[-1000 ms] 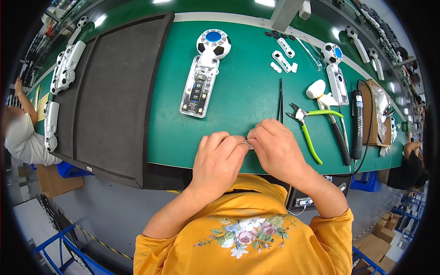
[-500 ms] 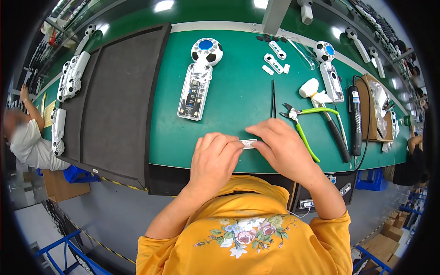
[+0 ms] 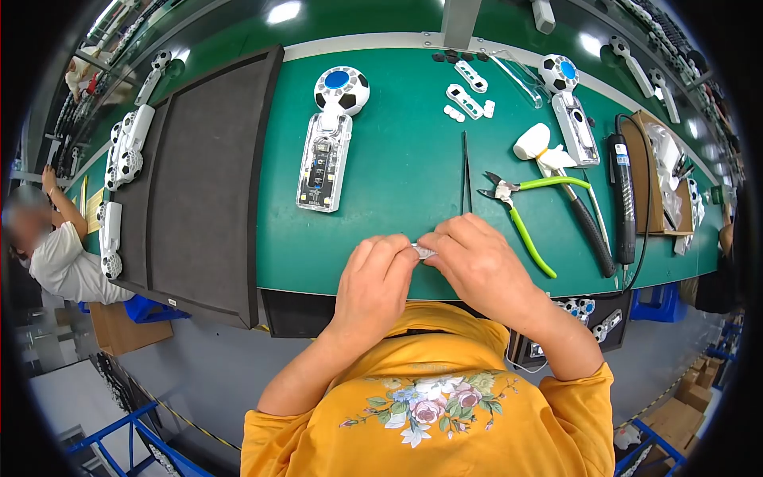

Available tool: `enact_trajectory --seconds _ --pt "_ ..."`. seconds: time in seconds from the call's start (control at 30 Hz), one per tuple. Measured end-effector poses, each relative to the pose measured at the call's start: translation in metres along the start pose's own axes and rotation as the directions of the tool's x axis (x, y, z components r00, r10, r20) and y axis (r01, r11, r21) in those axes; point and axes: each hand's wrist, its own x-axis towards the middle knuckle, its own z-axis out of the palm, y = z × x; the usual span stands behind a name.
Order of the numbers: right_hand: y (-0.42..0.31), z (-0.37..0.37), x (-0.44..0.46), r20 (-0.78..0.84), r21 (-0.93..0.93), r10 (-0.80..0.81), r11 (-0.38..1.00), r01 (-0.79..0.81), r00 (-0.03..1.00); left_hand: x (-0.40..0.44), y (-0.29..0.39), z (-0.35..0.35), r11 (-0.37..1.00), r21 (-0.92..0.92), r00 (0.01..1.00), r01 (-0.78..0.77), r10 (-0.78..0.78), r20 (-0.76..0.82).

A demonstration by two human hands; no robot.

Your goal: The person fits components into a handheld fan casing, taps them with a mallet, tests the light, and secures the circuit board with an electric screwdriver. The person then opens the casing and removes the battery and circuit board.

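Between my fingertips is a small white plastic part [image 3: 424, 252], mostly covered by my fingers. My left hand [image 3: 375, 278] is closed on its left end. My right hand [image 3: 481, 258] grips its right end, thumb and fingers pressed together. Beyond my hands lies a device with a football-patterned head [image 3: 342, 91] and a clear casing [image 3: 324, 163] that shows a dark circuit board. Black tweezers [image 3: 466, 171] lie just past my right hand. To their right are green-handled cutters [image 3: 520, 195].
A black tray [image 3: 199, 183] stands at left. Small white parts [image 3: 465, 102] and black pieces [image 3: 458, 56] lie at the back. At right are a white-headed mallet [image 3: 584, 226], another football-headed device [image 3: 574, 131], a black electric screwdriver [image 3: 623, 199] and a cardboard box [image 3: 652, 175]. A co-worker [image 3: 56, 246] sits at far left.
My right fingers have come down and closed onto the white part, which now shows less between my hands. The view has shifted slightly.
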Motion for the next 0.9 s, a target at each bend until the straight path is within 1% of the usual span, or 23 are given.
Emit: enact_trajectory --seconds 0.27,0.33,0.4,0.47,0.53,0.6,0.63,0.67,0.7,0.73,0.77,0.83,0.9 --pt "-0.002 0.0 -0.002 -0.001 0.004 0.024 1.0 -0.024 1.0 0.0 0.001 0.0 0.998 0.034 0.998 -0.058 0.057 0.031" --pt "0.003 0.002 -0.003 -0.015 0.014 -0.015 1.0 0.016 1.0 0.003 0.004 -0.005 1.0 0.002 0.999 -0.007 0.007 0.038" --pt "0.007 0.005 -0.006 -0.023 0.045 -0.035 0.998 0.036 0.999 0.006 0.005 -0.012 1.0 0.004 0.999 -0.013 0.013 0.053" --pt "0.006 0.003 -0.008 -0.013 0.023 -0.045 0.999 0.046 0.999 0.008 0.005 -0.017 0.997 -0.05 0.998 0.052 -0.05 0.043" --pt "0.006 0.002 -0.01 0.012 0.018 -0.029 0.999 0.029 1.0 0.014 0.0 -0.018 0.996 -0.047 0.994 0.075 -0.07 0.088" --pt "-0.001 -0.001 -0.009 -0.065 0.031 -0.02 0.999 0.022 0.998 0.026 0.008 -0.021 0.995 -0.025 0.983 0.094 -0.089 0.164" --pt "-0.002 -0.002 -0.009 -0.082 -0.001 -0.011 1.0 0.011 0.997 0.03 0.005 -0.02 1.0 -0.015 0.986 -0.021 0.024 0.166" --pt "-0.003 -0.001 -0.01 -0.082 0.04 0.01 0.999 -0.007 0.997 0.034 0.005 -0.02 0.999 -0.027 0.985 -0.045 0.049 0.163" --pt "-0.003 0.0 -0.011 -0.079 0.089 0.03 0.996 -0.023 0.996 0.037 0.006 -0.021 0.998 -0.013 0.978 -0.066 0.067 0.199" --pt "-0.003 0.0 -0.011 -0.065 0.076 0.033 0.997 -0.028 0.997 0.039 0.006 -0.021 0.997 0.003 0.968 -0.083 0.08 0.238" --pt "-0.002 0.0 -0.011 -0.072 0.073 0.042 0.997 -0.036 0.997 0.039 0.006 -0.019 0.996 -0.002 0.966 -0.093 0.09 0.243" --pt "-0.001 0.001 -0.011 -0.054 0.097 0.038 0.995 -0.033 0.998 0.038 0.005 -0.017 0.997 -0.024 0.972 -0.069 0.072 0.221" --pt "-0.001 0.001 -0.011 -0.05 0.105 0.032 0.994 -0.027 0.998 0.037 0.003 -0.014 0.997 -0.022 0.973 -0.079 0.082 0.216"
